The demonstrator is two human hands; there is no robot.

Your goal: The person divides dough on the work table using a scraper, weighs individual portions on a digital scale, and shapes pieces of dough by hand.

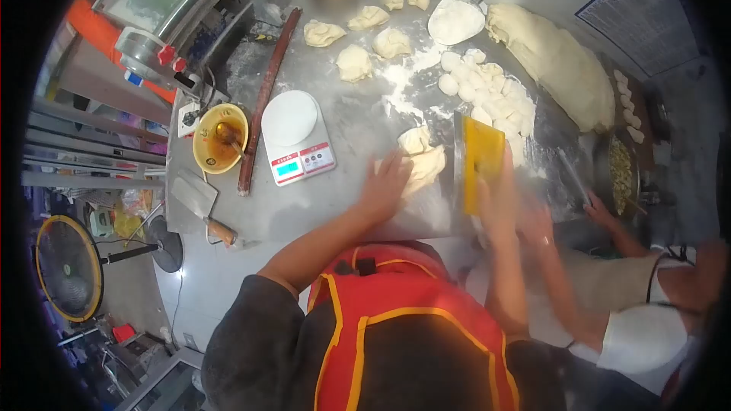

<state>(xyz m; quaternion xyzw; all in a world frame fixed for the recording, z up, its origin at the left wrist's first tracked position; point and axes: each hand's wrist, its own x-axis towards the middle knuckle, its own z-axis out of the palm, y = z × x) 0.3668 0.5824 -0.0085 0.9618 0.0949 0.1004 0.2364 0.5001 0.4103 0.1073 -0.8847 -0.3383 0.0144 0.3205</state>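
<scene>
My left hand (387,184) grips the left side of a pale dough piece (423,169), with the fingers along its edge. A smaller lump of dough (414,139) touches it at the far end. To the right, my right hand (499,196) is closed on a yellow dough scraper (481,158); the hand is blurred. The scraper stands upright beside the dough, apart from it, its metal edge facing left. A white digital scale (292,123) with a lit display sits left of my left hand. Small floured dough rounds (499,95) lie heaped beyond the scraper.
Several dough lumps (354,63), a flour scoop (455,20) and a large dough mass (560,61) lie farther back. A rolling pin (268,99), a yellow bowl (219,144) and a trowel (199,202) are left. At right, a co-worker's hand (601,211) holds a thin tool near a filling tray (620,175).
</scene>
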